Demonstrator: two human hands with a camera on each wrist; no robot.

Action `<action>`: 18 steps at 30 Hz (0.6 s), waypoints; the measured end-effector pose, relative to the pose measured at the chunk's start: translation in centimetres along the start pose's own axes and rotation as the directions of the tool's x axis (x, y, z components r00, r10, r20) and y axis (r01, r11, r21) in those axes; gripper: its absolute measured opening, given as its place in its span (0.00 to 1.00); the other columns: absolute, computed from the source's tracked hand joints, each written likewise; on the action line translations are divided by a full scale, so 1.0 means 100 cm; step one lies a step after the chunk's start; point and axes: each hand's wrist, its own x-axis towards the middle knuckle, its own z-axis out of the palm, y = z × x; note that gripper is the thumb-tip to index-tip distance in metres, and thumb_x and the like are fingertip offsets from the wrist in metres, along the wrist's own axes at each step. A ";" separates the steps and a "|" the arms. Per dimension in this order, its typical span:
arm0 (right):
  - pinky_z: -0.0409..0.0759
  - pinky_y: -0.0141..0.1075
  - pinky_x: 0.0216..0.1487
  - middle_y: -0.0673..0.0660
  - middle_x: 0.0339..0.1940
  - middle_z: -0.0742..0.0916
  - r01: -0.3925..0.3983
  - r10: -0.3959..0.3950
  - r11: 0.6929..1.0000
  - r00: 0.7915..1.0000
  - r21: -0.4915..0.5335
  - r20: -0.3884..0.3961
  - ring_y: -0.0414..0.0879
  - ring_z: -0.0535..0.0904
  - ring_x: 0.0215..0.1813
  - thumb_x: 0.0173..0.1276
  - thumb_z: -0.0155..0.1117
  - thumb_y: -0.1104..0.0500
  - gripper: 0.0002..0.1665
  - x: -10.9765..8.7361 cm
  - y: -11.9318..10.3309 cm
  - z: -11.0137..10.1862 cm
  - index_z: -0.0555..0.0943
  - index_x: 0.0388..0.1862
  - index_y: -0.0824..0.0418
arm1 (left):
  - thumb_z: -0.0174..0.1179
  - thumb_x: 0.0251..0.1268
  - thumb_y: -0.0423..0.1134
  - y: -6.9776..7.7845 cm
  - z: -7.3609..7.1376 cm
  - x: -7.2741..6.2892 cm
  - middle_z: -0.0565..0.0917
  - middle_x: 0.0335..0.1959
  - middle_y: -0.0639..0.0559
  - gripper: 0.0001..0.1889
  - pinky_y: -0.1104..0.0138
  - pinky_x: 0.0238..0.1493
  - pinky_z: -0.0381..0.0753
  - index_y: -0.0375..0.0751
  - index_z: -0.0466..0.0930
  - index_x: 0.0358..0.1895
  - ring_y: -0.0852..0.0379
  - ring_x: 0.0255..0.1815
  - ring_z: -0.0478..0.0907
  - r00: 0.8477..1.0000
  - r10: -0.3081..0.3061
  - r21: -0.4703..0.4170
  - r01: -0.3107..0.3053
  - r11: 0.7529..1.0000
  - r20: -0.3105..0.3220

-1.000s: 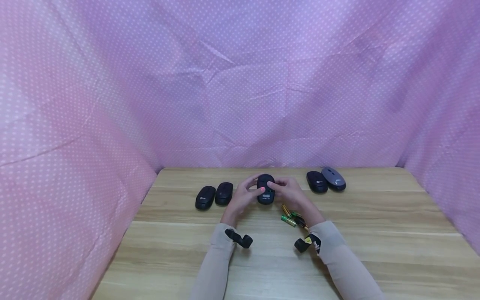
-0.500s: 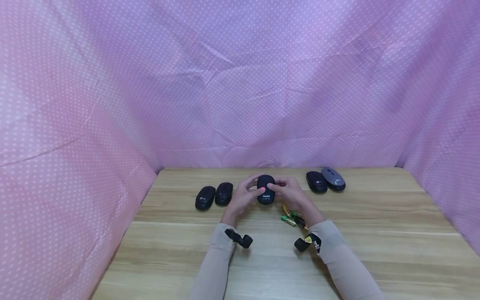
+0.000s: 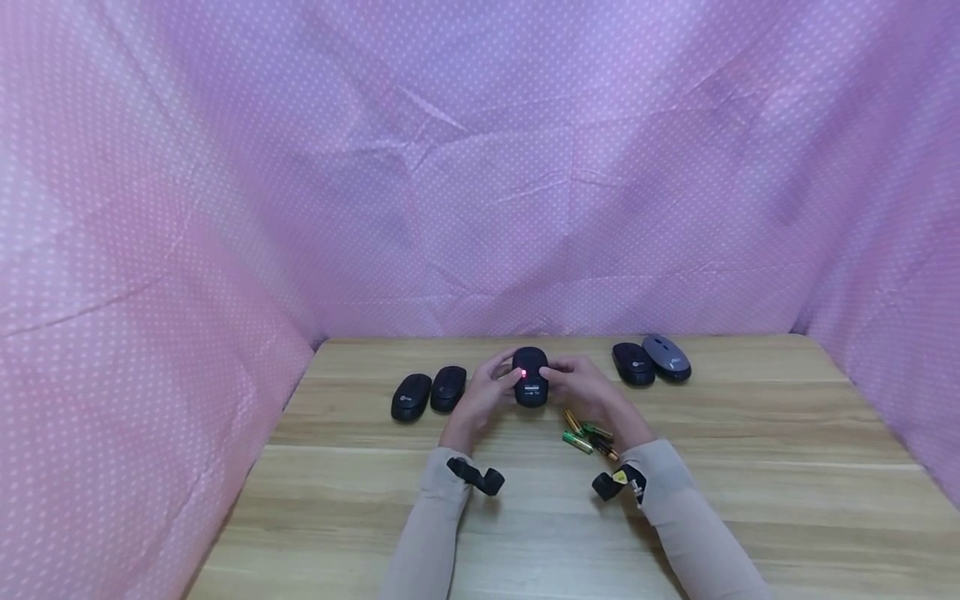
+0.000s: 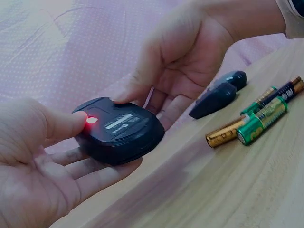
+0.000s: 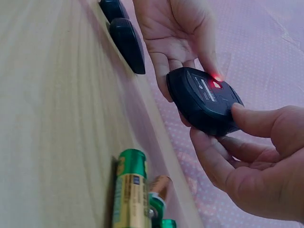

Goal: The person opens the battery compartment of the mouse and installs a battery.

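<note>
Between both hands a black computer mouse is held with its underside up, a white label showing there. Red light glows from its sensor, right at the left thumb's tip in both wrist views. My left hand grips one side, thumb on the underside and fingers beneath. On the other side my right hand pinches the mouse, its thumb near the edge of the underside and its fingers below. Several green, gold and black batteries lie loose on the table, close to the right wrist.
Two black mice, one outer and one inner, lie left of the hands. At the right another black mouse touches a grey mouse. A pink dotted cloth hangs behind the wooden table.
The red light now shows on the underside of the mouse. My right thumb has shifted from the middle of the underside toward its right edge. Both hands keep their hold.
</note>
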 end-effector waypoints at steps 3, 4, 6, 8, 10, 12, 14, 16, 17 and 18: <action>0.73 0.52 0.73 0.74 0.66 0.80 0.015 -0.016 0.999 1.000 -0.048 -0.012 0.53 0.79 0.64 0.80 0.57 0.57 0.30 -0.002 -0.001 -0.004 0.70 0.70 0.76 | 0.52 0.79 0.33 0.003 -0.001 -0.001 0.71 0.73 0.33 0.27 0.60 0.55 0.86 0.44 0.64 0.78 0.48 0.61 0.80 1.000 -0.012 -0.020 0.013 1.000 0.022; 0.74 0.51 0.72 0.73 0.65 0.81 0.023 -0.024 0.998 1.000 -0.063 -0.013 0.52 0.80 0.62 0.80 0.57 0.56 0.30 -0.002 -0.002 -0.005 0.71 0.70 0.77 | 0.51 0.79 0.33 0.004 -0.001 -0.002 0.70 0.74 0.32 0.27 0.59 0.57 0.85 0.43 0.63 0.78 0.46 0.62 0.80 1.000 -0.013 -0.024 0.014 1.000 0.026; 0.79 0.49 0.67 0.71 0.59 0.85 0.015 -0.017 0.997 0.999 -0.075 -0.029 0.51 0.82 0.57 0.79 0.58 0.55 0.30 -0.003 -0.006 -0.006 0.72 0.69 0.76 | 0.52 0.79 0.34 0.006 0.000 -0.003 0.70 0.74 0.33 0.27 0.58 0.60 0.84 0.40 0.63 0.78 0.45 0.64 0.79 1.000 -0.015 -0.025 0.016 1.000 0.016; 0.83 0.48 0.59 0.66 0.52 0.87 0.026 -0.033 0.992 0.998 -0.126 -0.049 0.49 0.83 0.49 0.79 0.59 0.54 0.29 -0.004 -0.011 -0.007 0.74 0.67 0.74 | 0.54 0.79 0.36 0.008 0.000 -0.003 0.73 0.72 0.34 0.26 0.58 0.61 0.84 0.38 0.66 0.76 0.46 0.63 0.81 1.000 -0.020 -0.011 0.020 1.000 -0.018; 0.84 0.48 0.53 0.63 0.49 0.87 0.038 -0.047 0.988 0.997 -0.151 -0.058 0.49 0.83 0.44 0.79 0.59 0.54 0.28 -0.005 -0.017 -0.008 0.75 0.66 0.74 | 0.56 0.78 0.38 0.009 0.001 -0.003 0.77 0.69 0.34 0.25 0.59 0.62 0.83 0.35 0.70 0.73 0.49 0.60 0.83 0.999 -0.014 0.016 0.015 1.000 -0.050; 0.86 0.49 0.50 0.62 0.47 0.87 0.050 -0.064 0.981 0.995 -0.187 -0.073 0.49 0.83 0.40 0.79 0.59 0.54 0.27 -0.007 -0.022 -0.008 0.76 0.65 0.74 | 0.59 0.77 0.40 0.010 0.001 -0.003 0.80 0.65 0.35 0.24 0.60 0.61 0.84 0.34 0.73 0.70 0.50 0.56 0.85 0.997 -0.014 0.042 0.017 0.999 -0.079; 0.87 0.48 0.49 0.63 0.47 0.86 0.062 -0.076 0.979 0.995 -0.193 -0.068 0.48 0.83 0.39 0.79 0.58 0.56 0.25 -0.008 -0.026 -0.008 0.76 0.64 0.75 | 0.60 0.76 0.40 0.012 0.002 -0.003 0.82 0.62 0.35 0.23 0.58 0.60 0.84 0.33 0.75 0.68 0.50 0.54 0.85 0.996 0.004 0.081 0.003 0.997 -0.090; 0.88 0.48 0.49 0.62 0.46 0.86 0.064 -0.076 0.982 0.995 -0.179 -0.059 0.48 0.84 0.39 0.79 0.58 0.58 0.24 -0.009 -0.029 -0.008 0.76 0.64 0.75 | 0.60 0.75 0.39 0.014 0.003 -0.004 0.83 0.60 0.36 0.22 0.54 0.58 0.85 0.35 0.76 0.67 0.48 0.53 0.84 0.995 0.017 0.119 -0.005 0.993 -0.096; 0.88 0.48 0.49 0.62 0.45 0.85 0.065 -0.075 0.983 0.996 -0.170 -0.051 0.48 0.84 0.39 0.79 0.58 0.59 0.23 -0.010 -0.030 -0.008 0.75 0.64 0.75 | 0.60 0.75 0.39 0.016 0.003 -0.004 0.83 0.58 0.36 0.22 0.52 0.57 0.85 0.35 0.77 0.67 0.46 0.52 0.84 0.995 0.027 0.143 -0.013 0.990 -0.097; 0.88 0.48 0.49 0.62 0.45 0.85 0.068 -0.076 0.985 0.996 -0.161 -0.042 0.49 0.85 0.39 0.79 0.57 0.60 0.23 -0.010 -0.031 -0.009 0.74 0.65 0.75 | 0.60 0.75 0.38 0.018 0.004 -0.004 0.83 0.57 0.36 0.21 0.50 0.56 0.86 0.36 0.77 0.66 0.44 0.51 0.83 0.994 0.038 0.171 -0.021 0.985 -0.099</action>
